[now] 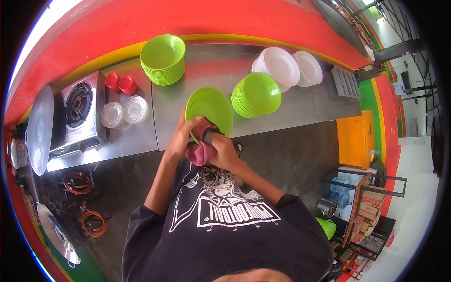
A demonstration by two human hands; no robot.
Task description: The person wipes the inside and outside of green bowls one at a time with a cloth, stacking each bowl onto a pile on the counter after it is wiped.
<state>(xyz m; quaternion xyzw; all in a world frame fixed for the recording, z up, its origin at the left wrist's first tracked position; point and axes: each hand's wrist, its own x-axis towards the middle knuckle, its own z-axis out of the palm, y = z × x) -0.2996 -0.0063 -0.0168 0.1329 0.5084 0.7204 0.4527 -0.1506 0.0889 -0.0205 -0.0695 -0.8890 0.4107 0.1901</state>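
Observation:
A green bowl (211,104) is tilted up in front of my chest, above the counter's front edge. My left hand (181,135) grips its lower left rim, thumb over the inside. My right hand (222,151) is closed on a reddish-pink cloth (201,152), part of which is pressed against the bowl's lower rim. Behind the held bowl, to the left, rises a tall stack of green bowls (163,60). Another stack of green bowls (256,95) leans to the right of it.
White bowls (280,66) stand at the back right of the steel counter (197,66), near a grey slotted rack (345,81). Left are red cups (127,84), clear glass dishes (136,109) and a gas stove (79,104). An orange bin (355,141) is at the right.

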